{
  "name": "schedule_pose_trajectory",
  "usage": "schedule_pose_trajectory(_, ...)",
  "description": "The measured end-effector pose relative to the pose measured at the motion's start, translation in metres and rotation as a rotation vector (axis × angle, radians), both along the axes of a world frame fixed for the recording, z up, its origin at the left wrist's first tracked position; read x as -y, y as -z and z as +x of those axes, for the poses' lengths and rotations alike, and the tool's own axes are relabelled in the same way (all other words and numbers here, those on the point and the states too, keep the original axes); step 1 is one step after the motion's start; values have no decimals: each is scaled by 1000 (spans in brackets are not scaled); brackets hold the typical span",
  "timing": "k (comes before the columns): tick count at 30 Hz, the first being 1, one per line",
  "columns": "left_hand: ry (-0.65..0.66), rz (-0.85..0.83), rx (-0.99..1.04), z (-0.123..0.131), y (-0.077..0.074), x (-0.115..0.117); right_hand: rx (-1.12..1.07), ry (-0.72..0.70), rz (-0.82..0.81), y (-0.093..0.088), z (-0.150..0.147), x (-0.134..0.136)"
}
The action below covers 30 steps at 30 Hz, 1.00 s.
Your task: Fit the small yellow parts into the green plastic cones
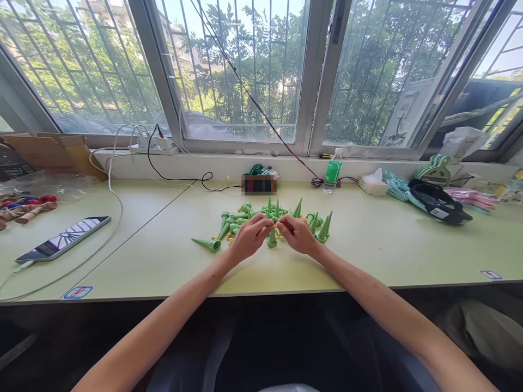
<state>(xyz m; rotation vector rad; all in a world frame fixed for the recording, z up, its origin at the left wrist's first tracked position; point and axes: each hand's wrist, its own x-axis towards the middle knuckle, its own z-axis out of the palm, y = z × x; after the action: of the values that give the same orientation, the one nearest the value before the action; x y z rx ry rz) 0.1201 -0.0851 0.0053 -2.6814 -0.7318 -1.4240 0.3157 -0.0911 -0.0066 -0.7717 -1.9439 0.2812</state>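
My left hand [252,235] and my right hand [299,234] meet over a pile of green plastic spikes, fingertips almost touching. Each is closed in a pinch. Whatever lies between the fingers is tiny; a hint of yellow shows there, but I cannot make it out. Just below the fingertips stands a green spike's collar [272,239]. One green spike [206,244] lies on its side left of the pile, its hollow end toward my left hand. Beside my right hand, green spikes [326,227] stand point up. Small yellow pieces [230,238] are scattered among the spikes, partly hidden.
The pale table [388,250] runs along a window. Behind the pile are a blurred dark box [259,185] and a green-labelled bottle [333,172]. A phone [63,239] with a white cable lies left. Tissues [373,184] and a black strap-like item [439,201] sit right.
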Motion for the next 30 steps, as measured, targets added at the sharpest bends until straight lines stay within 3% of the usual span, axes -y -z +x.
schedule_pose_trajectory(16, -11, -38, 20, -1, 0, 0, 10, -4, 9, -1, 1, 0)
schedule_pose_trajectory(30, -132, -259, 137, 2, 3, -2, -10, 64, 20, 3, 4, -2)
